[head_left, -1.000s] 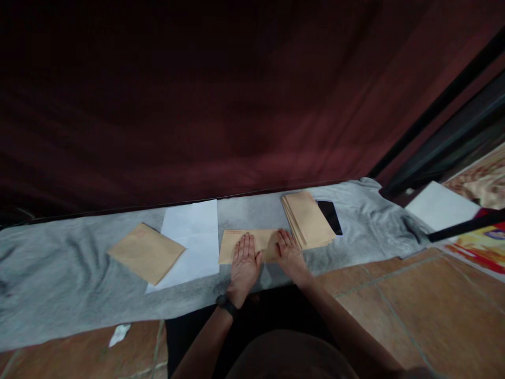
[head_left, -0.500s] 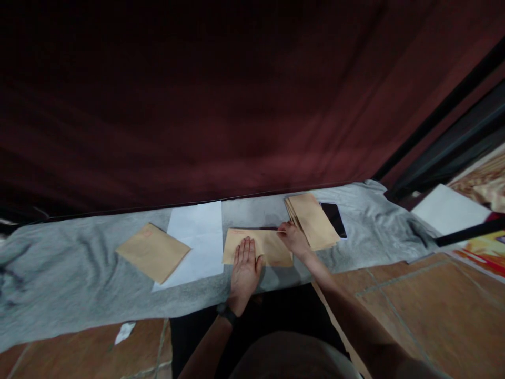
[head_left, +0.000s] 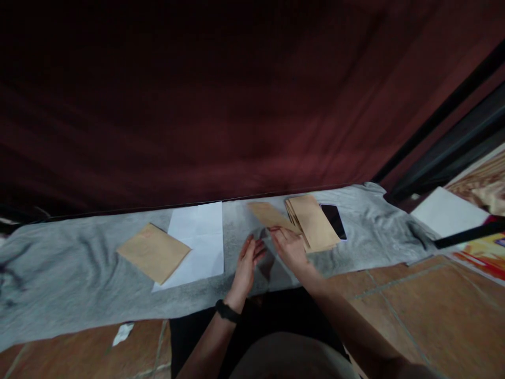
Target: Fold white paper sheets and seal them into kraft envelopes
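Observation:
A brown envelope (head_left: 269, 213), smeared by motion, is tilted up off the grey cloth (head_left: 89, 273). My right hand (head_left: 290, 248) is closed on its near edge, fingertips pinched. Close by on the left, my left hand (head_left: 245, 266) is turned on its side with fingers apart, holding nothing I can see. A blurred dark patch lies between the two hands; I cannot make out what it is. Just right of the tilted envelope is a stack of brown envelopes (head_left: 315, 223). Another brown envelope (head_left: 153, 252) rests partly over white paper (head_left: 201, 237) to the left.
A dark phone (head_left: 334, 221) lies right of the stack. Behind the cloth hangs a dark red curtain (head_left: 236, 131). A white scrap (head_left: 123, 333) is on the tiled floor (head_left: 418, 300). At far right are a white sheet (head_left: 450, 211) and a dark bar (head_left: 473, 234).
The envelope that lay flat under my left hand has been lifted and turned by my right hand. My left hand has come off it and rolled onto its side.

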Demonstrator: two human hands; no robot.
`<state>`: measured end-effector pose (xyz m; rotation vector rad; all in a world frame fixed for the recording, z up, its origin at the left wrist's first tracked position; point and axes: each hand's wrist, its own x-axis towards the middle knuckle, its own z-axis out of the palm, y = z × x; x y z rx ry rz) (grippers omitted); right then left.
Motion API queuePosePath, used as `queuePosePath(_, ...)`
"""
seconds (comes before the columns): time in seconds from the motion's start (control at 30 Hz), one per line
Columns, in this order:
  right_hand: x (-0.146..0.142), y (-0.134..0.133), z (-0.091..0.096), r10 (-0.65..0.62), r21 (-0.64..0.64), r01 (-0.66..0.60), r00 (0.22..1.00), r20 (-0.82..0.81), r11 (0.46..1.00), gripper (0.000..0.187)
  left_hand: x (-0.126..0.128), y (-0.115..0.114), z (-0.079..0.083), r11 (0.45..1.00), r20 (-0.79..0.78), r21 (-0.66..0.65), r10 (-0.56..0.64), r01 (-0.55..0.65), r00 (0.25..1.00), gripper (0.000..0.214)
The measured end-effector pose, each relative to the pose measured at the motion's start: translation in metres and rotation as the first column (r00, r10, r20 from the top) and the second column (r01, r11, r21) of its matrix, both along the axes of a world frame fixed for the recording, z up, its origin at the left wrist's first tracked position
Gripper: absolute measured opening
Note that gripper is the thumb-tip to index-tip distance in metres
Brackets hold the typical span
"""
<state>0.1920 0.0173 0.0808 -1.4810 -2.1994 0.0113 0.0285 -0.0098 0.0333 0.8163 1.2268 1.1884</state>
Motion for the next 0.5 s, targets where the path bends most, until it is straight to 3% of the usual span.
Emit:
queuePosePath(0.07,-0.010,-0.011,-0.019,0.070,-0.043,-0.067,0.996,0.064,0.997,0.028,0.002,0.005,0.000,0.994,0.184,-0.110,0.018,0.003,0.983,0.062)
queuePosePath(0.13,-0.019,-0.022,-0.034,0.124,-0.080,-0.117,0.988,0.092,0.990,0.029,0.004,0.007,-0.002,0.987,0.226,-0.162,0.041,-0.004,0.973,0.056)
queuePosePath(0.23,-0.028,-0.035,-0.046,0.185,-0.111,-0.177,0.980,0.067,0.978,0.025,0.006,0.008,-0.008,0.989,0.145,-0.146,0.054,-0.033,0.988,0.046)
queuePosePath(0.37,-0.026,-0.045,-0.047,0.284,-0.116,-0.291,0.956,-0.076,0.950,0.021,0.005,0.010,-0.015,0.993,0.034,-0.105,0.055,-0.051,0.998,0.034)
queuePosePath(0.5,-0.010,-0.049,-0.049,0.314,-0.114,-0.335,0.934,-0.168,0.936,0.033,-0.007,0.015,-0.020,0.995,-0.136,-0.061,0.068,-0.077,0.988,0.025)
